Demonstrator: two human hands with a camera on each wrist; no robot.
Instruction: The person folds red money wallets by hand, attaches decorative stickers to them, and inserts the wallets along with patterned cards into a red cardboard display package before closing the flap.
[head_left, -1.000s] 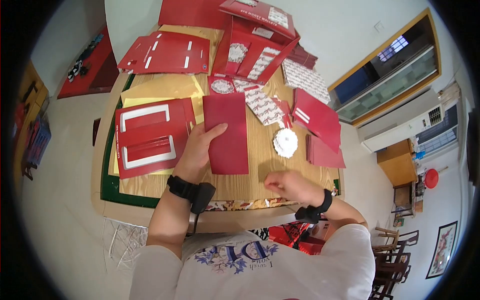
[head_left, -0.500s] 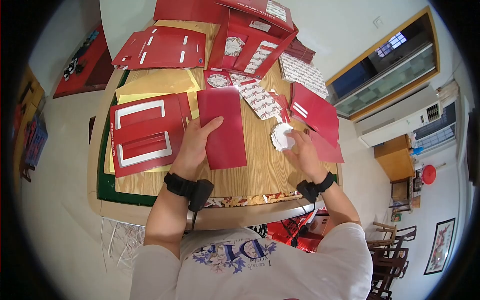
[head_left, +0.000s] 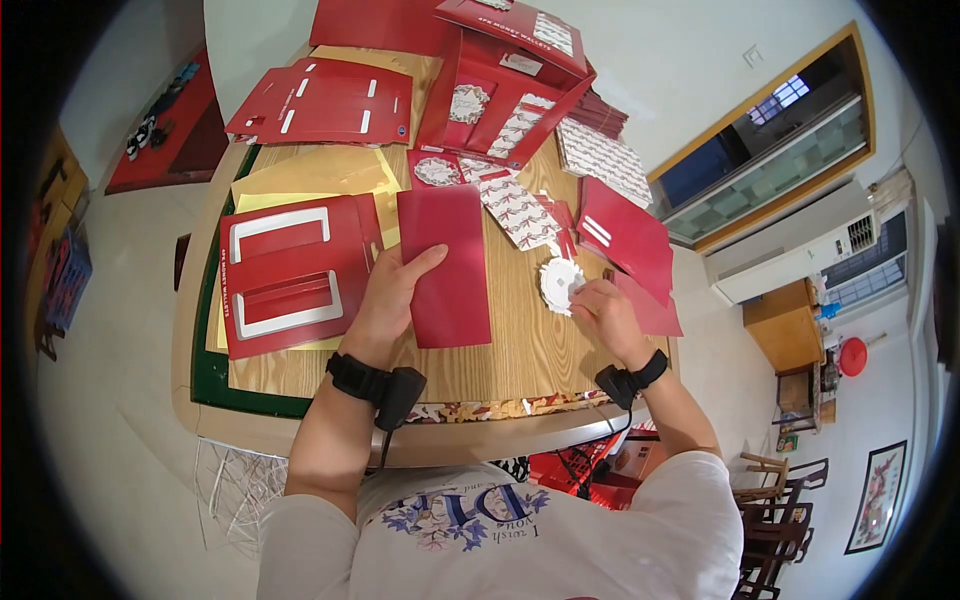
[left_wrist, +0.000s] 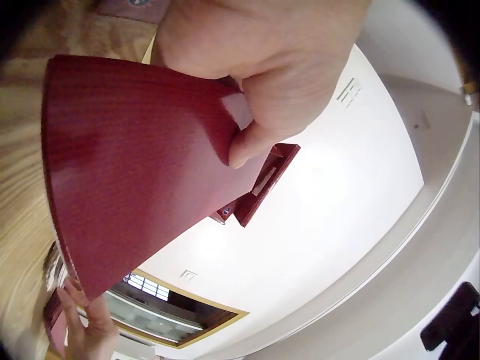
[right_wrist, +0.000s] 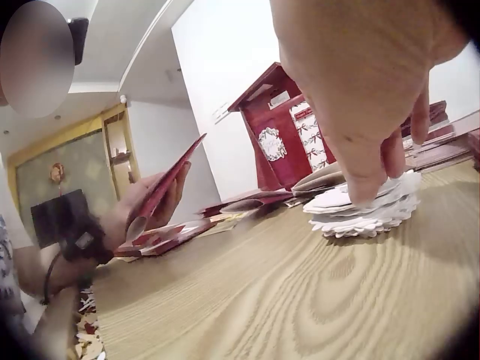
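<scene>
My left hand (head_left: 390, 295) grips a long dark-red paper wallet (head_left: 450, 285) by its left edge, thumb across the front. In the left wrist view the wallet (left_wrist: 127, 165) is a smooth, slightly bowed sheet under the thumb. To its right on the wooden table lies a stack of white scalloped paper tags (head_left: 556, 285). My right hand (head_left: 612, 318) pinches at the stack's right edge with thumb and fingertips. From the right wrist, the thumb presses against the layered tags (right_wrist: 360, 221), and the other fingers are partly hidden behind it.
A red display box (head_left: 500, 110) stands at the back. Flat red box sheets (head_left: 325, 105) and a cut-out red sheet (head_left: 290, 325) over yellow paper lie left. Bow-patterned cards (head_left: 520, 213), red wallets (head_left: 625, 235) and a patterned stack (head_left: 605, 160) lie behind and right.
My right hand has moved from the table's front up to the white tags, and its fingers have closed in at their right edge. The left hand keeps the red wallet in about the same place.
</scene>
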